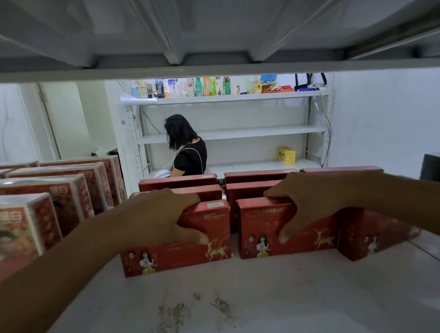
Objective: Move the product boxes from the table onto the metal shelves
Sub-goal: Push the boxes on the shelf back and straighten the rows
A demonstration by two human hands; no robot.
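1. Gripping the left red box (175, 259) from above is the left hand (160, 216): fingers curl over its top edge, thumb on the printed front.
2. Right hand (311, 202) clamps the right red box (306, 243) the same way.
3. Both boxes stand upright on the white metal shelf (247, 293), side by side with a narrow gap, set back from the front edge.
4. A third red box (365, 237) stands angled at the right box's right end.
5. Rows of red boxes (255, 177) stand behind; plastic-wrapped cartons (61, 196) line the shelf's left edge.
6. A person in a black top (190, 158) is beyond, at the far shelving (237, 133).
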